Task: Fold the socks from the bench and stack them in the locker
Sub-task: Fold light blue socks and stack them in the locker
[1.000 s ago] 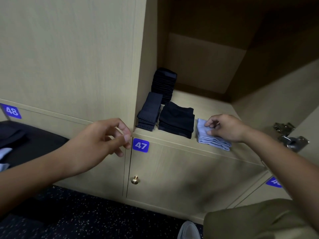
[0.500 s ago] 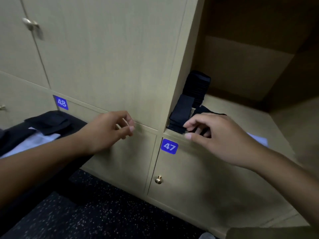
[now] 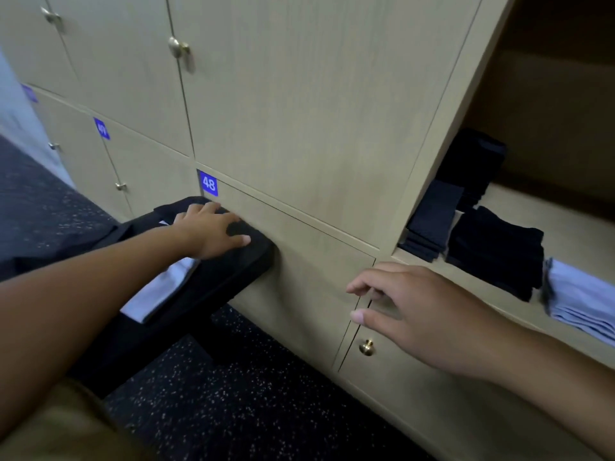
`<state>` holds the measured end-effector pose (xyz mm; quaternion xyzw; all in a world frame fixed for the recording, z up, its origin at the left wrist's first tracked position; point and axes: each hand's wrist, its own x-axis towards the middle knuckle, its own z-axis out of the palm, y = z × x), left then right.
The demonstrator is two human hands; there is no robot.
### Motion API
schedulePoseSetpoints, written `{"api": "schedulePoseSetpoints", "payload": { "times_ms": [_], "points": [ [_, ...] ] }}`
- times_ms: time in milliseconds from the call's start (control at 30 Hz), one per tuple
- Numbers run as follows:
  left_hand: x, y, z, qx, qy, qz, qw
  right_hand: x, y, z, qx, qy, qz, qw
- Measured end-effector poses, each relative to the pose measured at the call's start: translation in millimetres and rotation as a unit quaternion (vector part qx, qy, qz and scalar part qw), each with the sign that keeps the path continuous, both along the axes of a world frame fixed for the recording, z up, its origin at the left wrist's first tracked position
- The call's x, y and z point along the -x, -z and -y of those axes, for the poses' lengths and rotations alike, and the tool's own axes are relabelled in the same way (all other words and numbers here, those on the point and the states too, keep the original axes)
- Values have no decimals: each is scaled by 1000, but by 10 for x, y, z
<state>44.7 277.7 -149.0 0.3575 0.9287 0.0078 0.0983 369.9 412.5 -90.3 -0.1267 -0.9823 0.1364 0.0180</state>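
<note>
Room: wooden lockers [image 3: 299, 104] fill the wall, over dark speckled floor [image 3: 239, 404] at 6 o'clock.
Bench: black bench [image 3: 213, 287] butts against the lockers at 9 o'clock, under the blue tag 48 [image 3: 208, 183].
Left hand: left hand [image 3: 208, 229] lies palm down on a dark sock [image 3: 238, 229] at the bench end, fingers spread flat on it; whether it grips the cloth cannot be told.
White cloth: a white cloth [image 3: 156, 294] lies on the bench just beside the left forearm, partly under it.
Right hand: right hand [image 3: 412, 309] hangs in the air at 4 o'clock before a lower door, fingers loosely curled, holding nothing, just above a brass knob [image 3: 366, 347].
Open locker: open locker [image 3: 565, 234] at 3 o'clock.
Stacks: folded dark socks [image 3: 496, 251] sit in stacks at its front left, a taller dark stack [image 3: 472, 161] behind; a folded pale blue stack [image 3: 579, 297] lies just to their right at the shelf edge.
</note>
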Motion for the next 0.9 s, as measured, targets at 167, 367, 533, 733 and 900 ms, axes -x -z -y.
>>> {"api": "schedulePoseSetpoints", "payload": {
  "times_ms": [167, 367, 533, 733, 900],
  "points": [
    [105, 101, 82, 83, -22, 28, 996, 73, 22, -15, 5, 0, 8, 1000],
    [209, 160, 107, 103, -26, 28, 994, 132, 51, -54, 9, 5, 8, 1000],
    [227, 172, 123, 108, -27, 22, 994, 139, 67, -67, 11, 6, 11, 1000],
    [227, 67, 151, 61, -9, 21, 998, 107, 40, -106, 18, 10, 3, 1000],
    [121, -201, 193, -118, 21, 21, 993, 90, 9, -166, 15, 13, -7, 1000]
  ]
}}
